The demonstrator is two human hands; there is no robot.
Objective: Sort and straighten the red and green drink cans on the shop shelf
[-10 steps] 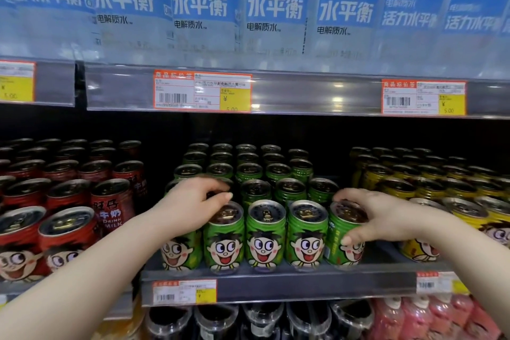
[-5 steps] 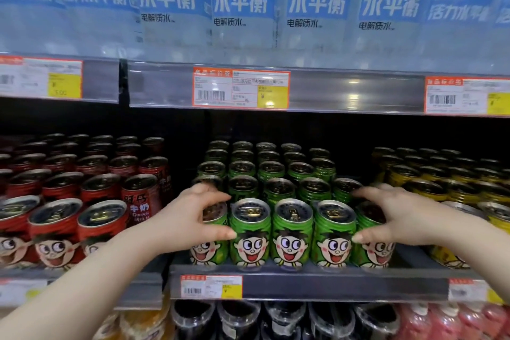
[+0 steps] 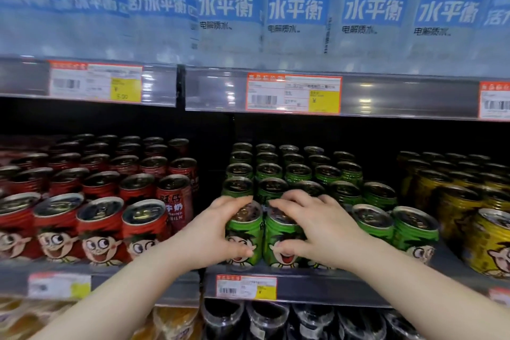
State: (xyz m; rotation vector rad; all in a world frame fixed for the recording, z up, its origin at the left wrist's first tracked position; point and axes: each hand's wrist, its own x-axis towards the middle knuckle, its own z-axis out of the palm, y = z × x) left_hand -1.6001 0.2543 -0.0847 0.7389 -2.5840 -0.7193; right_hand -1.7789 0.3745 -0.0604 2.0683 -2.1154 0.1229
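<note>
- Two bare hands reached onto the middle shelf [image 3: 331,286], side by side at the front of the green cans [image 3: 298,172].
- The left hand [image 3: 218,232] had its grip closed on the leftmost green can [image 3: 248,229] of the front row, thumb on the cartoon face and fingers curled over the top rim.
- The right hand [image 3: 317,229] had its grip closed on the next green can [image 3: 276,229], thumb across the front and fingers over the lid; the two held cans stood upright and touched.
- Four front-row green cans showed plainly; whether a fifth stood behind the right hand could not be told.
- To the left, four red cans [image 3: 99,229] faced forward in their front row, with one turned red can [image 3: 175,201] behind them showing its lettering.
- Yellow cans [image 3: 491,243] filled the right end of the shelf.
- Three price tags [image 3: 294,94] hung on the upper shelf edge, below blue-labelled bottles [image 3: 295,3].
</note>
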